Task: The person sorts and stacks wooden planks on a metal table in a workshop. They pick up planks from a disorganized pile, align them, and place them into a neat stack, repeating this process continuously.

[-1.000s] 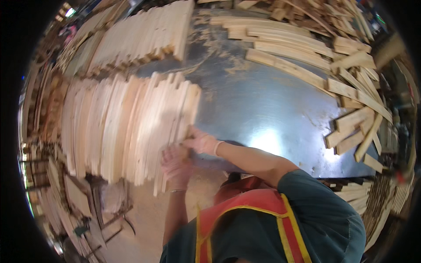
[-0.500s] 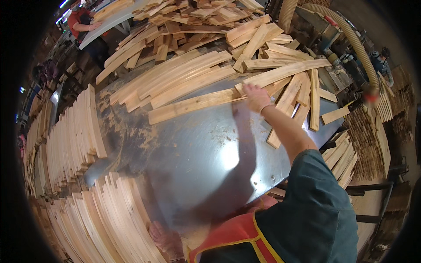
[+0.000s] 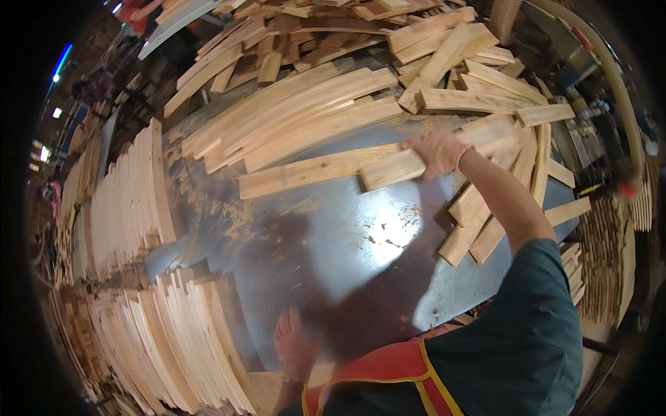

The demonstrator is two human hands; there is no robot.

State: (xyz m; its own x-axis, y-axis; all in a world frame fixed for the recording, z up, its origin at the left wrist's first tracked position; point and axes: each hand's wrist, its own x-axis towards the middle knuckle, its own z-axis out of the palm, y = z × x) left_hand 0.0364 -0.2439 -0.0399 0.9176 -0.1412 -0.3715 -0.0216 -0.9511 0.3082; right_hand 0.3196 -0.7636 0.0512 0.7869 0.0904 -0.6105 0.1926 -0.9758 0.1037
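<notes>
My right hand is closed around a pale wooden board, its fingers over the top and its near end sticking out to the left. The board's far part blurs among other boards. Below my left hand is the near edge of a shiny metal table. That hand is slightly blurred, with its fingers stretched out and nothing visible in them. Another long board lies flat just left of the held one. Curved boards lie side by side behind it.
A heap of wooden pieces covers the far side of the table. Loose boards fan out at the right. Upright stacks of slats stand along the left. Sawdust is scattered on the metal. A ribbed hose hangs at far right.
My right hand has drawn the board it grips toward me, and the board has swung from its earlier angle. My left hand has come up over the table's near edge. The view has shifted.
</notes>
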